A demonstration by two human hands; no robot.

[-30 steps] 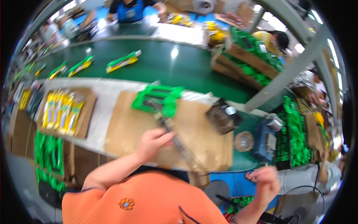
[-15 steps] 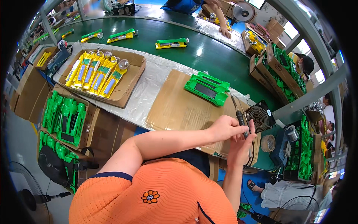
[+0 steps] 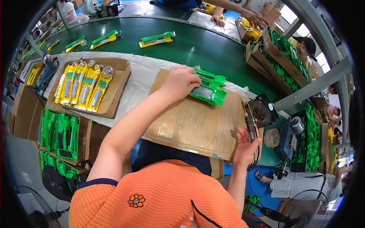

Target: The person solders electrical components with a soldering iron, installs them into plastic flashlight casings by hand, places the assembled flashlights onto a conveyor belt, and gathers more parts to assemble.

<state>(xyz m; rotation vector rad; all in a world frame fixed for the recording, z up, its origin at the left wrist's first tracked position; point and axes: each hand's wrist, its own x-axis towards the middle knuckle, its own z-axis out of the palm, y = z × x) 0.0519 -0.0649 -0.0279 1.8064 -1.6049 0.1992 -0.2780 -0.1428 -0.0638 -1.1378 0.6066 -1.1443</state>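
My left hand (image 3: 180, 83) reaches across the cardboard sheet, its fingers closed over the left end of green plastic housings (image 3: 208, 91). These lie side by side near the sheet's far edge, with dark panels set in them; the hand hides part of them. At the sheet's right edge, my right hand (image 3: 244, 149) holds a soldering iron (image 3: 249, 126) loosely by its dark handle, the tip pointing up and away. Its cable hangs down beside the wrist. The cardboard sheet (image 3: 182, 123) lies under both hands.
Left stands a carton (image 3: 121, 89) of yellow units with round lamp ends. Below it, a box (image 3: 86, 138) holds green housings. Right are a small fan (image 3: 262, 111), a solder spool (image 3: 297, 125) and a blue soldering station (image 3: 286, 142). A green conveyor (image 3: 129, 45) carries green-and-yellow units; a co-worker's arms reach beyond.
My left hand has left the soldering iron and moved up and left onto the green housings. My right hand keeps the iron, its fingers looser. The view has shifted slightly.
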